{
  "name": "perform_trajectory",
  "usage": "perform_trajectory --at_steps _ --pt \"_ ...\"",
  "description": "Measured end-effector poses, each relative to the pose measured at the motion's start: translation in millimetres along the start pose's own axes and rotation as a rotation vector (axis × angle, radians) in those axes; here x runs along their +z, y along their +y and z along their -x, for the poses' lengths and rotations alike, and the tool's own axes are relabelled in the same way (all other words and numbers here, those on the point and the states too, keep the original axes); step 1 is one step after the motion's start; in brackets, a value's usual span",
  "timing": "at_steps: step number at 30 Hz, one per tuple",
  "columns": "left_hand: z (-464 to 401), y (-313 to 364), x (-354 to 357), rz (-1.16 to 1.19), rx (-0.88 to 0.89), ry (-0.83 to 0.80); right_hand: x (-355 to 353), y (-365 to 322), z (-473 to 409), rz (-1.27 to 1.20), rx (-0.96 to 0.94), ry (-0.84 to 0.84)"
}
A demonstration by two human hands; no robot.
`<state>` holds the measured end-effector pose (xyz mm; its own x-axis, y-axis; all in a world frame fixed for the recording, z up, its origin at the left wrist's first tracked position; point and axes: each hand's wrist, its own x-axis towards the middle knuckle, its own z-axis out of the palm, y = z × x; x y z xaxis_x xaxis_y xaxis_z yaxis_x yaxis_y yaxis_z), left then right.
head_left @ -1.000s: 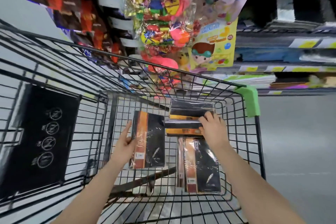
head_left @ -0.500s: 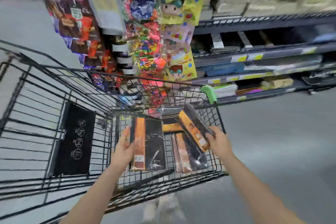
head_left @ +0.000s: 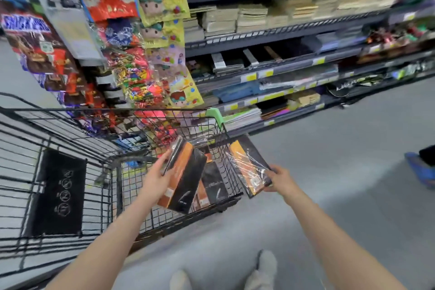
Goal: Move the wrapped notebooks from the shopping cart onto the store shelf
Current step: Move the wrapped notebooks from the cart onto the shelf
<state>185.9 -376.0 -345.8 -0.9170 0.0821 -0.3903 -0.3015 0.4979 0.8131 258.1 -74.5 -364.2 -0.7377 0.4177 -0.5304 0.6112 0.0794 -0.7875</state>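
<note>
Wrapped notebooks: right hand grips one outside the cart, nearer the shelf; left hand holds another above the basket.

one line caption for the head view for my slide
Both hands lift plastic-wrapped orange-and-black notebooks, left hand one, right hand another, from black wire shopping cart.

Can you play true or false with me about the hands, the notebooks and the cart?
1. Each hand holds a wrapped notebook. True: left hand, right hand.
2. The right hand's notebook is outside the cart. True.
3. The cart has no notebooks left inside. False: a few remaining notebooks lie in it.
4. The cart's corner guard is red. False: green.
5. The left hand's notebook is on the shelf. False: held over the cart.
</note>
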Motion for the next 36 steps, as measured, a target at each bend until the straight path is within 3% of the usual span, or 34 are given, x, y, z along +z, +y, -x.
perform_trajectory --at_steps 9,17,24,36 --pt "-28.1 82.5 132.2 0.107 0.093 0.085 -152.6 9.2 -32.9 -0.048 -0.050 -0.046" --pt "-29.5 158.7 247.0 -0.020 0.118 0.036 -279.4 21.8 -70.2 -0.085 0.002 0.039" --pt "-57.2 216.4 299.8 0.043 0.229 -0.025 -325.1 6.3 -121.5 -0.100 0.035 0.088" --pt "-199.0 292.8 378.7 0.185 0.095 -0.139 -385.0 -55.0 -259.1 -0.160 0.069 0.146"
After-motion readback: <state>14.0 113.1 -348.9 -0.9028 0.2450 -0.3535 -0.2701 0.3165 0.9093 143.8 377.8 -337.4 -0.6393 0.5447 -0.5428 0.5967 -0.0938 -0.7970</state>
